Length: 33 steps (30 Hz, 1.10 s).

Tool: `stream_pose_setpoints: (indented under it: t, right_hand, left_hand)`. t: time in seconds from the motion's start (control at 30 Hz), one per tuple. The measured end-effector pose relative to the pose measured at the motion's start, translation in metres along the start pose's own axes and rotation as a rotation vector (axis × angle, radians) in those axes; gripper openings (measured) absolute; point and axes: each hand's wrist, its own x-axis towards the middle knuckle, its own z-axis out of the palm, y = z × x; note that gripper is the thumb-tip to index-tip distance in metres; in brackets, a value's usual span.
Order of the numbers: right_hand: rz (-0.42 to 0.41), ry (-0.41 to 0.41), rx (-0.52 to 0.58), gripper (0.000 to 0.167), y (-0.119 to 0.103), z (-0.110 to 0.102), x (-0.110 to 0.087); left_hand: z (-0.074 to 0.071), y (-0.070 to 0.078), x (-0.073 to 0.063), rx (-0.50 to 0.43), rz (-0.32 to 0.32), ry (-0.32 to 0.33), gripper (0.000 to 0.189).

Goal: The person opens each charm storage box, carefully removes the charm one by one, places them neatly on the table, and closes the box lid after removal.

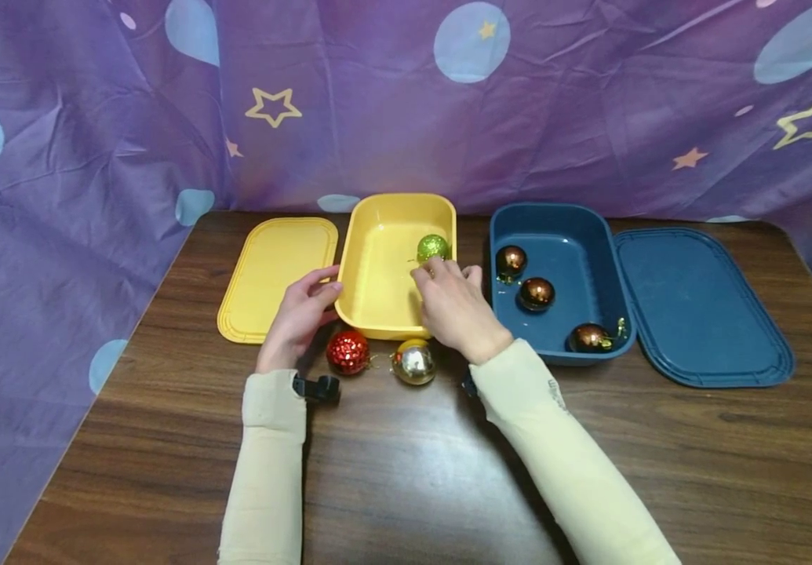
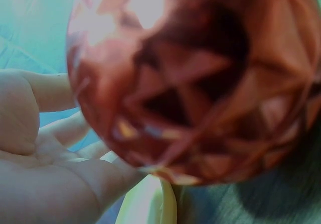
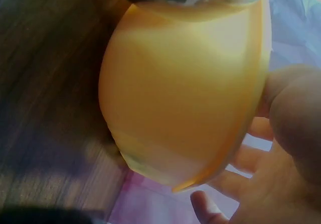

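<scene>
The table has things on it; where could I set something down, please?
Bare table lies between both sleeves, nearer than the silver ball, and between the right sleeve and blue lid. Crowded: before the yellow box, around the red ball.

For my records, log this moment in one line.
left hand: beside yellow box | right hand: over yellow box, near green ball | red ball: on table

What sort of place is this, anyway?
Most likely an indoor corner made up for play or filming: a purple starry cloth hangs behind a wooden table, where a blue box stands open, its matching lid alongside.
</scene>
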Motion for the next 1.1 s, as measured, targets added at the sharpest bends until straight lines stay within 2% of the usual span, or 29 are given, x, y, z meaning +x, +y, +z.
stream_pose_setpoints:
  t: [0.33,0.63,0.97,1.1]
  right_hand:
    - [0.039,-0.048,-0.038,0.046,0.002,0.003,0.010]
    - [0.085,-0.147,-0.021,0.051,0.000,0.002,0.015]
    - [0.071,-0.123,0.002,0.047,0.002,0.003,0.015]
    - [0.071,-0.127,0.018,0.039,0.003,0.004,0.015]
  left_hand:
    - [0.001,0.000,0.000,-0.003,-0.003,0.000,0.043]
    - [0.001,0.001,0.000,-0.001,-0.005,0.000,0.043]
    - [0.001,0.001,0.000,0.004,-0.009,-0.003,0.043]
    - [0.001,0.001,0.000,0.004,-0.013,-0.002,0.044]
